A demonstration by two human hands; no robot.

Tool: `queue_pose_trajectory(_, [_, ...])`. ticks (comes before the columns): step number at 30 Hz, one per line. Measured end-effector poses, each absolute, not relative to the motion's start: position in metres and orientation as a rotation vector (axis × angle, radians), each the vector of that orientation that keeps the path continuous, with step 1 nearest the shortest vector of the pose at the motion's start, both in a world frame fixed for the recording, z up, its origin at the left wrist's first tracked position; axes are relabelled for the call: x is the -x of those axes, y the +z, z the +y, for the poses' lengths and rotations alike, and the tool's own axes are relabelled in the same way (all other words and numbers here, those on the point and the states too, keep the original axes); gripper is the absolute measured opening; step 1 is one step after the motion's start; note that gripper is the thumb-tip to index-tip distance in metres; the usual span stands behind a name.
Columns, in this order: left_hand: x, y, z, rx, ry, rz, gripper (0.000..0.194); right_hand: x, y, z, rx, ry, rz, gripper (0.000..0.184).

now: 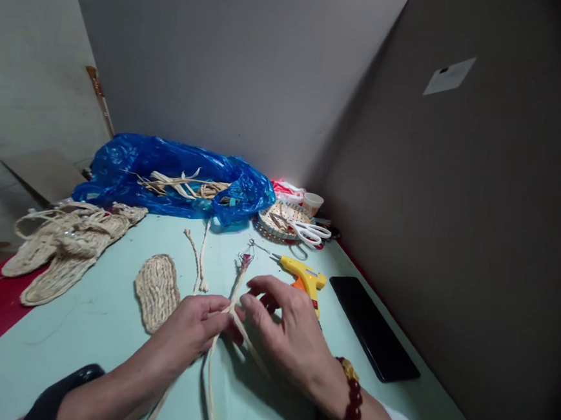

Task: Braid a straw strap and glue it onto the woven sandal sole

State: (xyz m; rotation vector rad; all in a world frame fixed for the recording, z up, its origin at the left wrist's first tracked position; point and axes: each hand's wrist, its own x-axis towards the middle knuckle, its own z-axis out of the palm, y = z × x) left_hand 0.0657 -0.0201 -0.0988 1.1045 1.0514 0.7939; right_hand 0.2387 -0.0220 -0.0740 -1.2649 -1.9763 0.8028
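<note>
Near the left edge of the pale green table (106,326), a heap of finished woven straw sandals (64,245) can be seen. Behind them, along the far edge, a crinkly blue plastic bag (166,175) full of dry straw strips is lying open. A flat oval straw sole (156,291) has been laid a bit nearer, just left of the hands. Two short twisted straw cords (199,255) are set beside it.

The left hand (193,329) is closed in a pinch on a long pale plaited straw braid (235,290). The right hand (285,327) is held just beside it with its fingers (260,285) spread and bent, and the fingertips are touching the same braid. The braid is stretched up the middle of the table. Its far end is fixed by a small dark red clip (246,258). Its loose strands are trailing toward the near edge.

The top part of the braid looks plaited already. The strands below the hands are not yet plaited, so a good part seems left. One sole looks done, but no straps have been put on it.

To the right, a yellow glue gun (304,278) is lying, then a black flat phone (373,327) near the right edge. At the far right corner, white-handled scissors (308,231) are resting on a round woven basket tray (274,219), beside a small pale cup (313,203).
</note>
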Motion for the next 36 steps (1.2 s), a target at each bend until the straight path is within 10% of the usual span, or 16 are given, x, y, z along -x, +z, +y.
queue_pose_trajectory(9, [-0.067, -0.095, -0.025, -1.121, 0.817, 0.947, 0.036, -0.229, -0.084, -0.011, 1.141, 1.455, -1.914, 0.020])
queue_pose_trajectory(36, [-0.060, -0.090, -0.037, -1.530, 0.727, 1.432, 0.023, -0.226, -0.090, -0.017, 1.288, 1.119, -1.747, 0.016])
